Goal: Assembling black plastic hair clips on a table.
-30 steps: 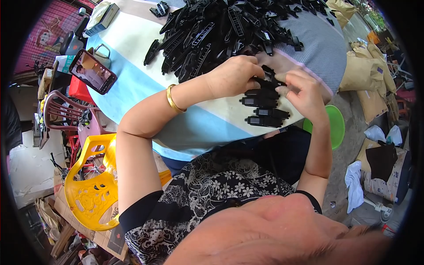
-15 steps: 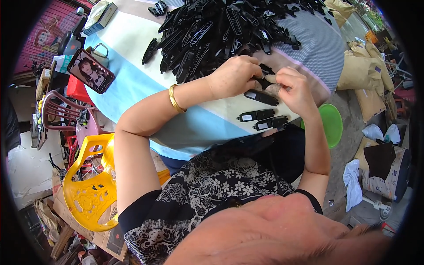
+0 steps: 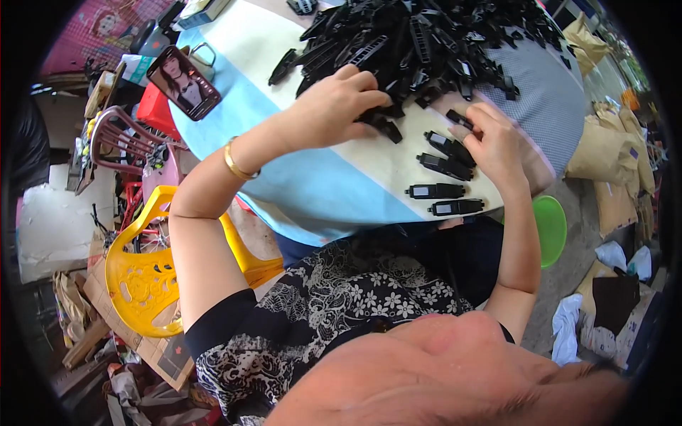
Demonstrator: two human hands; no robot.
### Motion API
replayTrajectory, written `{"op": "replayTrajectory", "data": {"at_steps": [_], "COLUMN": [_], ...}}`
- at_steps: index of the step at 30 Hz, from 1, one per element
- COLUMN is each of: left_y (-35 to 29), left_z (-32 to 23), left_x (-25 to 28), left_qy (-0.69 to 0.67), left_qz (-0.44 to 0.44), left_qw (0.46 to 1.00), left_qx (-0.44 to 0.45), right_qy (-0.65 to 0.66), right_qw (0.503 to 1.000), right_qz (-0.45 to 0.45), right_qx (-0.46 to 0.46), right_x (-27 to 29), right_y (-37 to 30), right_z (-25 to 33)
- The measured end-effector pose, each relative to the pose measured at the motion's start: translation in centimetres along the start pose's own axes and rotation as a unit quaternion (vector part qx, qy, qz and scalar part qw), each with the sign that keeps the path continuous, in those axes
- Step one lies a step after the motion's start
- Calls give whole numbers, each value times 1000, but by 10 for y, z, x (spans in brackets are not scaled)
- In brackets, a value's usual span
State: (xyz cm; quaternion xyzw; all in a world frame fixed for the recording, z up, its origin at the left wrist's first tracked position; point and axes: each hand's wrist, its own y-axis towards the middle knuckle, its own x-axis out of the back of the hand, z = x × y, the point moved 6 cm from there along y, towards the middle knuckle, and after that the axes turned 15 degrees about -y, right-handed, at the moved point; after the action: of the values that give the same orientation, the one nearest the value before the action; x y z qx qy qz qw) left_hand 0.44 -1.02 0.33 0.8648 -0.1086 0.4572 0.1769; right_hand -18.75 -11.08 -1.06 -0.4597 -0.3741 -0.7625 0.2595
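Observation:
My left hand point(image 3: 339, 108) reaches to the near edge of a large pile of black plastic parts point(image 3: 398, 42). Its thumb, a little blurred, and fingers are apart, with a loose black part point(image 3: 388, 130) close by the fingertips. In my right hand point(image 3: 495, 142), a small black plastic piece point(image 3: 459, 119) is pinched between thumb and fingers. Below that hand, several long black plastic parts with pale rectangular patches lie in a rough column, among them one black part point(image 3: 445, 166) and the nearest one point(image 3: 456, 206). What exactly these parts are, I cannot tell.
A striped cloth point(image 3: 305, 188) covers the round table. On the left, a phone point(image 3: 185, 83) leans by a glass mug point(image 3: 204, 58). A yellow plastic chair point(image 3: 145, 273) stands left of me; a green basin point(image 3: 550, 231) and brown sacks point(image 3: 600, 149) are on the right.
My hands have parted: the left moved leftward to the pile's edge, the right stays beside the row. Another black part now lies in the column. The whole view has shifted slightly.

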Motion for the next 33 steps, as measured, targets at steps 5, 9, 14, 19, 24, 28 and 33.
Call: {"op": "replayTrajectory", "data": {"at_steps": [5, 9, 14, 19, 24, 28, 33], "left_y": [-2, 24, 52, 64, 50, 28, 33], "left_z": [-1, 2, 6, 9, 11, 28, 25], "left_x": [-29, -37, -44, -36, 20, 13, -4], "left_qy": [101, 139, 167, 82, -47, 51, 170], "left_qz": [-81, -78, -90, -148, -237, -151, -179], "left_qw": [987, 980, 974, 980, 967, 986, 966], "left_qx": [-98, -119, -127, -108, -84, 57, 77], "right_qy": [57, 85, 132, 145, 55, 35, -53], "right_qw": [997, 993, 981, 977, 994, 992, 992], "right_qz": [45, 81, 143, 156, 92, 120, 68], "right_qx": [12, 18, 13, 22, 23, 32, 91], "right_x": [-5, -7, -6, -8, -5, -6, -11], "right_y": [-4, -11, -19, -15, -10, -2, 16], "right_z": [18, 26, 45, 50, 29, 38, 43]}}
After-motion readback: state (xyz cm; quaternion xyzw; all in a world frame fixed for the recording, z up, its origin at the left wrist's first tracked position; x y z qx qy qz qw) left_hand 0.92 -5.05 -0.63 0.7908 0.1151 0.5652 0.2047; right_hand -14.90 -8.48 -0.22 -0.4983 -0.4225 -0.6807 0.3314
